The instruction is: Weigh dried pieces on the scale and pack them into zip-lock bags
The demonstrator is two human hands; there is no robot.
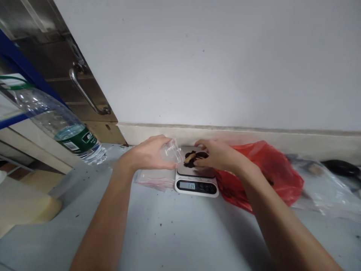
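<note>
Towards the counter's (pixel 146 237) back left corner is a water bottle (pixel 67 126). Near the back edge, the left hand (pixel 149 154) grips a small clear bag (pixel 171 151) above flat bags (pixel 156 180); next comes the scale (pixel 194 172), bearing dark dried pieces (pixel 190 160). The right hand's (pixel 216 154) curled fingers reach them; whether they pinch any, I cannot tell. Rightward lies a red bag (pixel 273 169). Apparently pieces are being handled at the scale; the next move seems to need a light pinch.
</note>
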